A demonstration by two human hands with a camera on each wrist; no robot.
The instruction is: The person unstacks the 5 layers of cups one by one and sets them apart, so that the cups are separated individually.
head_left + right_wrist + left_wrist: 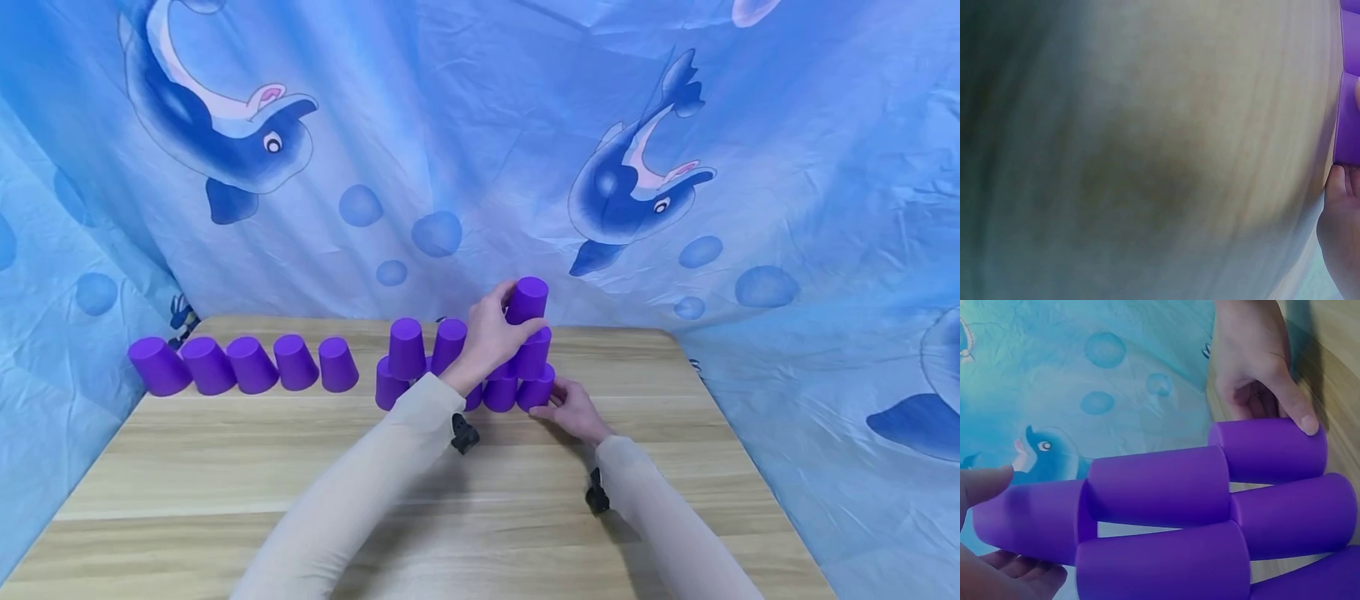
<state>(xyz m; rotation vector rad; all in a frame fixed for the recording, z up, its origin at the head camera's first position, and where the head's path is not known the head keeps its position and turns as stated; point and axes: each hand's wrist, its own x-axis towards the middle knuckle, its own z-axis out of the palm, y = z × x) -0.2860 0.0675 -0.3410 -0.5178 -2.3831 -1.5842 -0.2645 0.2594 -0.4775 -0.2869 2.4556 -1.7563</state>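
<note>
— while the left hand (491, 337) grips the top cup (532, 298) at the right end of the second tier (407, 350), what is the right hand (576, 410) doing?
— thumb and fingers hold the bottom-right cup (536, 392); probably a brace.
— best method?
— judgement: centre the rim over the gap between the two cups beneath (1160, 487), settle it level, then part thumb and fingers evenly so neither shifts. keep the left sleeve (426, 408) off the lower cups (499, 393).
— labels?
— none legible: cups plain, including five more cups (252, 365) along the table (262, 467) at left; backdrop (495, 167) shows dolphins (607, 183), no writing.
</note>
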